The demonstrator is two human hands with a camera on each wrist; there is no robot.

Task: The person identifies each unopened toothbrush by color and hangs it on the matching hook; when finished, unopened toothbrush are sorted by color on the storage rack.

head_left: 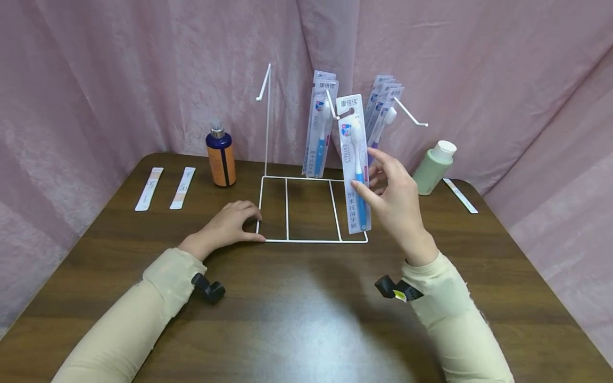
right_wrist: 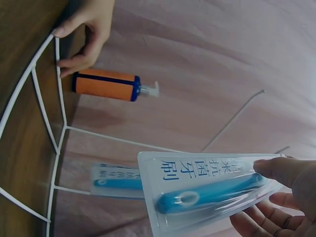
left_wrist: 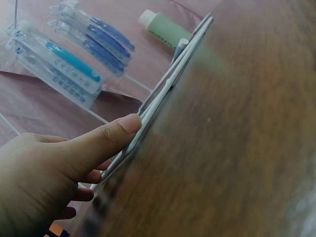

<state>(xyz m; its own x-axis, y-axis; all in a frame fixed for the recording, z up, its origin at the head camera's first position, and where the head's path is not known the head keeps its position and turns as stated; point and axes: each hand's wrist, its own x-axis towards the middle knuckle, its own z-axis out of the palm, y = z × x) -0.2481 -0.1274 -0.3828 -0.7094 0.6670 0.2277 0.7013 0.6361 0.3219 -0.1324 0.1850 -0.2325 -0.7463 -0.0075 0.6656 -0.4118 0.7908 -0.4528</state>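
Observation:
My right hand (head_left: pixel 395 194) pinches a packaged toothbrush (head_left: pixel 355 165) by its right edge, thumb in front and fingers behind. The brush has a blue handle and a white head. In the head view the pack's top slot is at the tip of the middle hook; I cannot tell whether the hook passes through. My left hand (head_left: pixel 227 226) holds the front left corner of a white wire display rack (head_left: pixel 313 241), thumb on the front bar. Blue-handled toothbrush packs (head_left: pixel 320 133) hang on the middle hook, and several purple-handled packs (head_left: pixel 383 114) on the right one.
The rack's left hook (head_left: pixel 263 82) carries nothing. An orange and navy pump bottle (head_left: pixel 221 159) stands left of the rack, a green bottle (head_left: pixel 433 167) right of it. Flat white sachets (head_left: pixel 149 189) lie on the brown table (head_left: pixel 268 330). A pink curtain (head_left: pixel 143 69) hangs behind.

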